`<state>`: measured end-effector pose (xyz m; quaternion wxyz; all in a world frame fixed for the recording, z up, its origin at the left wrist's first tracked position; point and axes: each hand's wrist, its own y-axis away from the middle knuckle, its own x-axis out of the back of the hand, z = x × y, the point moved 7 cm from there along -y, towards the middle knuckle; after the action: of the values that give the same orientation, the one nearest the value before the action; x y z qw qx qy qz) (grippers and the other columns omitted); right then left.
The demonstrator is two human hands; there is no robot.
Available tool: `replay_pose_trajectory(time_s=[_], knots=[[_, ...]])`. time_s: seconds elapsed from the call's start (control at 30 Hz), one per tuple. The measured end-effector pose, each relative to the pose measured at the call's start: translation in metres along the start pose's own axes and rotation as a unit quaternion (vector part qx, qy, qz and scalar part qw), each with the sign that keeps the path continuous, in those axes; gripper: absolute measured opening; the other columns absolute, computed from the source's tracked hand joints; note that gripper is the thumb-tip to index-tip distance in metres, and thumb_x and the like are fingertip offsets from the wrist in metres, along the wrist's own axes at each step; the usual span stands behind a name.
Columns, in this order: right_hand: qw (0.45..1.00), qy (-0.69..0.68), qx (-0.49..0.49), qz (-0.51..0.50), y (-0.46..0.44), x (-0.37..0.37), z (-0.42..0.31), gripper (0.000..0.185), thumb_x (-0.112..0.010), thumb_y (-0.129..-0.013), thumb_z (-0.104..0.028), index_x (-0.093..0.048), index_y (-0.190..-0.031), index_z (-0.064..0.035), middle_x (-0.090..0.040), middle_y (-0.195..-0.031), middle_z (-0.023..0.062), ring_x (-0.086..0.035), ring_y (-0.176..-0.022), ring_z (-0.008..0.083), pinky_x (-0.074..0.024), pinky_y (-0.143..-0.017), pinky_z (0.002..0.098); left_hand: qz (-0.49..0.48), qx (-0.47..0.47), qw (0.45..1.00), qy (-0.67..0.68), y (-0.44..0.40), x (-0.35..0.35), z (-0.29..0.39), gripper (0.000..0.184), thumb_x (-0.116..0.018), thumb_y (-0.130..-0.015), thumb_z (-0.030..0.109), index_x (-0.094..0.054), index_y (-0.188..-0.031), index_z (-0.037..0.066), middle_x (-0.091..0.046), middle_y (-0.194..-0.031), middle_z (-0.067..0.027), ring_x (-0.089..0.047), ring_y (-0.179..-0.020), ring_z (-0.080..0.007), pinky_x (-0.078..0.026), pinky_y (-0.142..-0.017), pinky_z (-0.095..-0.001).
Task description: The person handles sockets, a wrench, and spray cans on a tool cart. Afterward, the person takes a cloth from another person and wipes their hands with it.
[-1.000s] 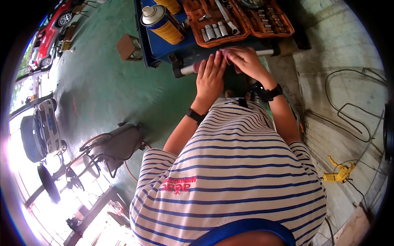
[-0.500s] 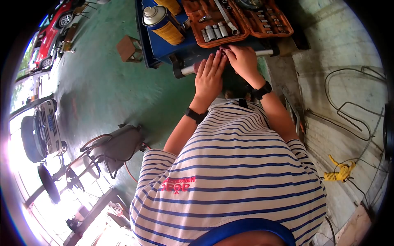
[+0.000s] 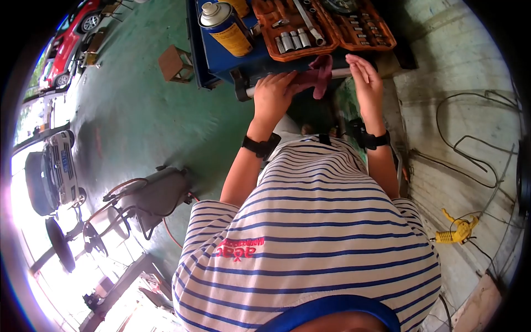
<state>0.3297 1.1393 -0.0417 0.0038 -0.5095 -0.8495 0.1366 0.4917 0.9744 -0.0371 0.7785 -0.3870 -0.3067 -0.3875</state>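
In the head view my left hand (image 3: 271, 98) is closed around one end of a dark red cloth (image 3: 316, 78). The cloth's loose end stands up and hangs over the cart's silver handle bar (image 3: 341, 72). To the right of the cloth, apart from it, my right hand (image 3: 367, 83) is raised with straight fingers and nothing in it. Just beyond the bar lies an orange socket set case (image 3: 303, 53), unfolded, with several sockets (image 3: 293, 40) and a long wrench (image 3: 310, 25) in it.
A spray can (image 3: 225, 30) stands on the blue cart (image 3: 218, 63) left of the case. A wooden stool (image 3: 175, 63) and a grey wheeled tank (image 3: 157, 193) are on the green floor to the left. Along the right wall hang cables and a yellow coiled hose (image 3: 454, 231).
My hands were close together at the bar and have parted, the right one moving right. The dark red cloth, mostly covered before, now shows in my left hand.
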Motion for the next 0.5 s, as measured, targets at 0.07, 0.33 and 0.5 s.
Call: replay_pose_trajectory(time_s=[0.07,0.33,0.5], knots=[[0.986,-0.110,-0.122,-0.033,0.005,0.002,-0.001,0.039,-0.054,-0.101,-0.025,-0.057,-0.128,0.0033,-0.060,-0.133,0.0188,-0.058,-0.124,0.0300,-0.0421,-0.109,0.0386,0.008,-0.007,1.000,0.017,-0.002,0.004,0.003,0.024,-0.066,-0.087,0.019,-0.072,-0.108,0.008,-0.072,-0.099,-0.0112,-0.066,-0.093,-0.0300,-0.049,-0.083,-0.0402],[0.638,-0.671,-0.309,-0.214,0.030,-0.046,0.000,0.060,-0.031,-0.106,-0.041,-0.028,-0.153,-0.0042,-0.023,-0.162,0.0123,-0.014,-0.152,0.0290,-0.0096,-0.124,0.0492,0.023,0.059,0.995,0.080,-0.003,0.007,-0.013,0.020,-0.063,-0.091,0.018,-0.073,-0.101,0.004,-0.071,-0.086,-0.0153,-0.067,-0.078,-0.0318,-0.051,-0.074,-0.0396],[0.617,-0.692,-0.308,-0.212,0.028,-0.057,0.007,0.058,-0.033,-0.105,-0.039,-0.031,-0.152,-0.0050,-0.025,-0.162,0.0118,-0.017,-0.151,0.0276,-0.0108,-0.124,0.0473,0.035,0.203,0.955,0.212,0.000,0.016,-0.014,0.023,-0.062,-0.094,0.018,-0.071,-0.106,0.000,-0.070,-0.082,-0.0168,-0.069,-0.073,-0.0231,-0.052,-0.071,-0.0330]])
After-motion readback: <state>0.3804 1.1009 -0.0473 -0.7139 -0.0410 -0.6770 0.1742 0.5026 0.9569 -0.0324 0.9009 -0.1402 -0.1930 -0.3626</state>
